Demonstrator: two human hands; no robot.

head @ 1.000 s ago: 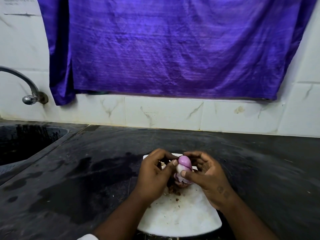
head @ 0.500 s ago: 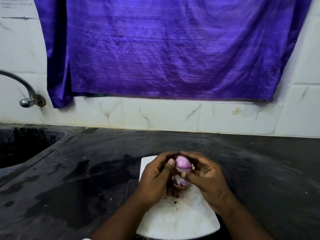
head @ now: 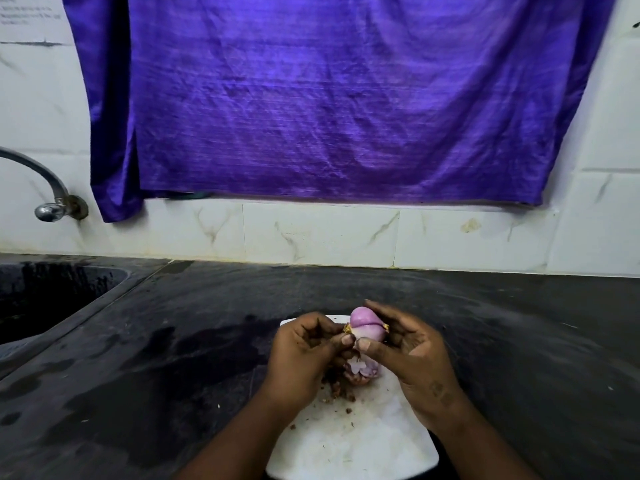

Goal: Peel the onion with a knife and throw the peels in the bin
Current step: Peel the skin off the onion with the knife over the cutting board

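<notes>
A small pink-purple onion sits between both hands above the far end of a white cutting board. My right hand cups the onion, thumb on its near side. My left hand has its fingers curled and pinches at the onion's left end, where a bit of dry skin sticks out. Loose purple peels and brown crumbs lie on the board under the hands. No knife or bin shows in the head view.
The board lies on a dark, wet stone counter. A black sink is set in at the left, with a metal tap above it. A purple cloth hangs on the tiled wall behind.
The onion has turned in the hands, with more of its bare pale lower part showing. My left thumb and fingers have moved to pinch skin at its left end.
</notes>
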